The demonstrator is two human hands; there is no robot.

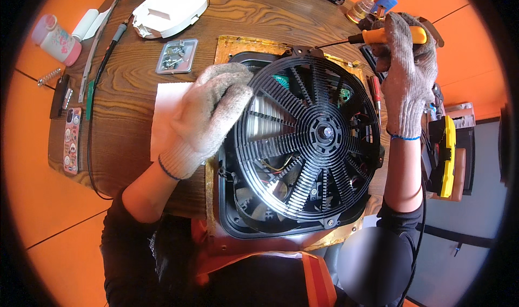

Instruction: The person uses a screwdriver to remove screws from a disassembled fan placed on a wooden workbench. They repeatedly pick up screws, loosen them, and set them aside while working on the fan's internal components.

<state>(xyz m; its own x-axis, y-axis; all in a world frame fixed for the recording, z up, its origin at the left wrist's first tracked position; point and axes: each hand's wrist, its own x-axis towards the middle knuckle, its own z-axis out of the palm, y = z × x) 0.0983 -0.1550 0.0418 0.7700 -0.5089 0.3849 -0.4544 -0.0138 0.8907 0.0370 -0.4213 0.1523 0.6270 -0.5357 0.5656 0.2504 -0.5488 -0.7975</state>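
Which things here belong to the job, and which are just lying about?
In the job:
- black grille, left hand at its rim
- orange screwdriver, in the right hand

Apparently lying about:
- phone
- bottle
- white case
- red screwdriver, perhaps a spare tool

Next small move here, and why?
Probably line the screwdriver up squarely with the grille's top tab. The right hand holds it slanted, its tip by that tab; whether it meets a screw, I can't tell. The left hand is at the grille's left rim, so it could likely steady it.
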